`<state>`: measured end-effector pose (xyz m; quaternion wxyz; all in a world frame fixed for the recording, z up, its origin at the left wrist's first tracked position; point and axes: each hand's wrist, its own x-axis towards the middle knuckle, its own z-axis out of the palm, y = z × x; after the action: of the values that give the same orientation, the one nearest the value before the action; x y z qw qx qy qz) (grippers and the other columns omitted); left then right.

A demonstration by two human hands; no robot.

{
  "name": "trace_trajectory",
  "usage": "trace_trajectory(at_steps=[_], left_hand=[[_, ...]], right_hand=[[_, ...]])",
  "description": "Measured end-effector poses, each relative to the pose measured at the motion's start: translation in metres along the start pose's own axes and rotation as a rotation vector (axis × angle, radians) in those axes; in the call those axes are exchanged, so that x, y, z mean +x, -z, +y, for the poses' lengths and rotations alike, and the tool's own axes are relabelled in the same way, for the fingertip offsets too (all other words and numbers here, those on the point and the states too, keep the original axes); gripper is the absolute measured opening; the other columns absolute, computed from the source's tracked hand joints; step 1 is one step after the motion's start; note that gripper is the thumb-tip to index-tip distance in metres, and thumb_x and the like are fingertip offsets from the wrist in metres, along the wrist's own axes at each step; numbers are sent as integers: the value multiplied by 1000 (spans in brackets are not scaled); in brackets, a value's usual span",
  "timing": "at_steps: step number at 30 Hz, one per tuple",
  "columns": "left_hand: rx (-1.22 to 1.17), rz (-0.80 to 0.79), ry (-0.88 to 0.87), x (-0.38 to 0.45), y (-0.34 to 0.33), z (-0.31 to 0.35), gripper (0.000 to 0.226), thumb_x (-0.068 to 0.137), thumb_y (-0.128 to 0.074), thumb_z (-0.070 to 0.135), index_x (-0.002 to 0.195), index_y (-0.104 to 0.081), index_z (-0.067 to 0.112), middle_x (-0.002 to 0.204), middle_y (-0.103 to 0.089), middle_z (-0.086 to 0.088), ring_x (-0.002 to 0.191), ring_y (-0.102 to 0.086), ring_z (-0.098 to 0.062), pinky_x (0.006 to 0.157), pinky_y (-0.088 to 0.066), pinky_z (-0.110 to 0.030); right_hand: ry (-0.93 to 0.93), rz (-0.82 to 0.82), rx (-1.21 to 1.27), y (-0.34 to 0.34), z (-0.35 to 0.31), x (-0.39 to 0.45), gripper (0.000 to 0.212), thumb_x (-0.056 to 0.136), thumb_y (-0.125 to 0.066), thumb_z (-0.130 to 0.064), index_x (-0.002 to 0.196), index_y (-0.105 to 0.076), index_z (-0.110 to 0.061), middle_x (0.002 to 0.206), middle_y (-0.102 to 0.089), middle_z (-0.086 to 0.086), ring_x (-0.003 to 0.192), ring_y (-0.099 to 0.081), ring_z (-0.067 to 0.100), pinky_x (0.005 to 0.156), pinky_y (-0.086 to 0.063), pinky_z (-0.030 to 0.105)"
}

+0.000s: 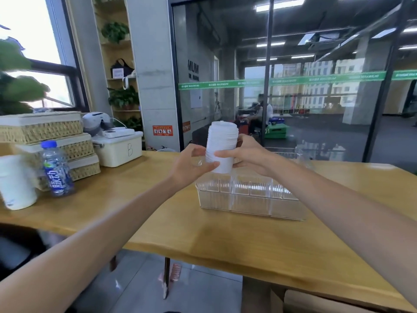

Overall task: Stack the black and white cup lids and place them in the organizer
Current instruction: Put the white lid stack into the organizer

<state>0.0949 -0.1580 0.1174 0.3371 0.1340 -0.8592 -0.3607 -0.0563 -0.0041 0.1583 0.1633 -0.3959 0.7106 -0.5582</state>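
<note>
White cup lids (222,148) sit in a tall stack, held up in the air by both hands. The left hand (191,167) grips the stack from the left side, near its bottom. The right hand (247,155) wraps around it from the right. The stack is just above the back of the clear plastic organizer (248,199), which sits on the wooden table (225,240). A blue drink bottle (57,169) and woven baskets (42,128) stand far off to the left.
</note>
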Motion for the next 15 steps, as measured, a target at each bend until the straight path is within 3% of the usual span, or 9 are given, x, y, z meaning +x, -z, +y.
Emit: trace_trajectory(at_steps=[4,9,11,15], left_hand=[[-29,20,19,2,4,-27,85,83,-91,50,153,-53,21,154,-57,10,144,-49,-6,118,-40,-28],[-40,-78,66,1,2,-52,117,69,-92,70,166,-38,31,169,-43,11,155,-40,-8,127,-36,-37],[-60,-145,73,0,-2,-56,121,70,-95,63,169,-32,32,172,-39,10,157,-38,-10,129,-36,-41],[-95,-208,33,2,-9,-62,114,77,-98,44,168,-31,31,172,-36,13,153,-41,-10,126,-38,-36]], right_hand=[[22,-81,-40,-7,7,14,81,78,-96,-18,143,-48,-18,133,-67,-3,119,-68,17,96,-62,46],[49,-180,-90,-6,24,32,73,78,-96,-12,142,-60,-18,131,-75,-2,123,-71,17,103,-60,49],[72,-184,-125,-6,31,37,76,76,-97,-12,143,-60,-20,132,-74,-3,126,-68,17,107,-58,49],[114,-219,-233,-8,37,39,79,77,-97,-16,145,-57,-23,136,-68,-7,129,-60,12,114,-50,42]])
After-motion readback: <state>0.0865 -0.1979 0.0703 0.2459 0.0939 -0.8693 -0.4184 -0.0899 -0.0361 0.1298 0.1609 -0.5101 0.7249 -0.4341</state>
